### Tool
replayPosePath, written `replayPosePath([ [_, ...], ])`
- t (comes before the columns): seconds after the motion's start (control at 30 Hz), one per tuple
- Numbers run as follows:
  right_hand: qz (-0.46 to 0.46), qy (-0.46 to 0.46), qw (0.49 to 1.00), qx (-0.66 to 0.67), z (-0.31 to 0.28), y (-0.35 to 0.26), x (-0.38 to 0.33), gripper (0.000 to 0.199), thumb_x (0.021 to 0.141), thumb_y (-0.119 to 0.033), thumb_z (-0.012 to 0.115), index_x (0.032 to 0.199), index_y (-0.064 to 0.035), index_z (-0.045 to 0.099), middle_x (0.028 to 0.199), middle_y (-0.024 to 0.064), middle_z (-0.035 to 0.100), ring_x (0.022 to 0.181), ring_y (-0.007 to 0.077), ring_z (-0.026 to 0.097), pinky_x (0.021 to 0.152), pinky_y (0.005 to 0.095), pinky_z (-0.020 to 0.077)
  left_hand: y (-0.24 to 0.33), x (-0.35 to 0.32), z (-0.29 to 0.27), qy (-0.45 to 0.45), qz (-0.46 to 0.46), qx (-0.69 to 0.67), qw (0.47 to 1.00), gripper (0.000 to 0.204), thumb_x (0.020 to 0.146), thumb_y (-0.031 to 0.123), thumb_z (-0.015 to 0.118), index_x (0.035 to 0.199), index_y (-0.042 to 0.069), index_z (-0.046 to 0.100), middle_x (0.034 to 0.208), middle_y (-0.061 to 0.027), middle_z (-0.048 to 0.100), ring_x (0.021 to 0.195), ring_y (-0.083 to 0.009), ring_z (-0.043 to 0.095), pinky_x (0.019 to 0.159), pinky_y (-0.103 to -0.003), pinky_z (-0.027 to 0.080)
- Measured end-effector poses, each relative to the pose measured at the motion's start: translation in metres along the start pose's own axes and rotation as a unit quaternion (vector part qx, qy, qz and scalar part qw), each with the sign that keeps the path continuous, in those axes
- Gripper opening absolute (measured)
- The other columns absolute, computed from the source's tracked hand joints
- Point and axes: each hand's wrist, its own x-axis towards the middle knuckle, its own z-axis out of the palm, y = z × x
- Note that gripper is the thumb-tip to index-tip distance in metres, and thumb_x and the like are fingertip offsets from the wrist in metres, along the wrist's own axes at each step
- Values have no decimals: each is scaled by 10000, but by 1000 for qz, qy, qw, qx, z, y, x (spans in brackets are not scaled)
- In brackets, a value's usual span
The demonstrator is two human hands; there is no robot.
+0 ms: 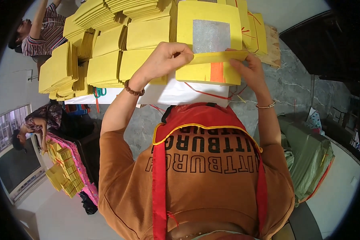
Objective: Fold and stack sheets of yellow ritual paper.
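Observation:
A yellow paper sheet with a silver-grey square [211, 35] lies on top of a pile of yellow paper near the table's front edge. Across it runs a narrow folded yellow paper strip [212, 58], raised slightly, with an orange band [217, 72] showing below. My left hand [173, 57] pinches the strip's left end between thumb and fingers. At the right end, my right hand [250, 71] grips the strip with thumb below and fingers above. Whether the strip is the sheet's own edge or a separate piece, I cannot tell.
Several stacks of folded yellow paper [148, 34] fill the table's left side. Green-handled scissors [99, 92] hang at the white front edge [148, 94]. Red string [208, 91] lies nearby. Two people [44, 32] work at left; a green-covered bundle [308, 156] stands at right.

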Motion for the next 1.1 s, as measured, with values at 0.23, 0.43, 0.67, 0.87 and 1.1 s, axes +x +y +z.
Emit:
replayPosePath([
  [0.23,2,81,985,152,7,11,-2,215,825,-133,637,999,-10,610,962,46,632,882,101,570,771,248,457,-13,2,-5,92,256,354,895,504,707,181,683,1189,104,557,1224,-42,523,1116,-260,443,920,-381,355],
  [0.43,-259,129,934,-211,0,-5,-2,235,738,-130,690,965,-121,630,1085,35,624,1077,228,546,919,371,348,-11,-8,0,162,325,496,789,444,693,94,544,1128,157,602,1145,-41,569,1016,-227,515,807,-349,391],
  [0.67,-235,-18,928,-289,-1,-13,-20,225,743,-172,683,961,-143,632,1042,15,633,1020,220,577,887,365,330,-12,-33,13,107,289,356,882,251,766,130,587,1010,98,640,922,-62,633,856,-209,575,731,-320,427],
  [0.87,29,120,992,30,23,-16,-20,344,821,-80,606,1152,-27,531,1013,76,630,920,137,588,783,281,451,-9,-13,14,100,-56,-47,992,233,909,169,518,1011,-20,608,780,-65,627,651,-71,534,607,-230,438],
  [1.1,-28,207,975,71,28,-19,-5,430,839,-70,590,1248,1,478,1002,56,617,859,68,549,722,216,449,6,7,5,77,-112,-187,973,281,903,173,544,1069,-51,585,851,-11,626,727,-58,538,646,-209,441],
])
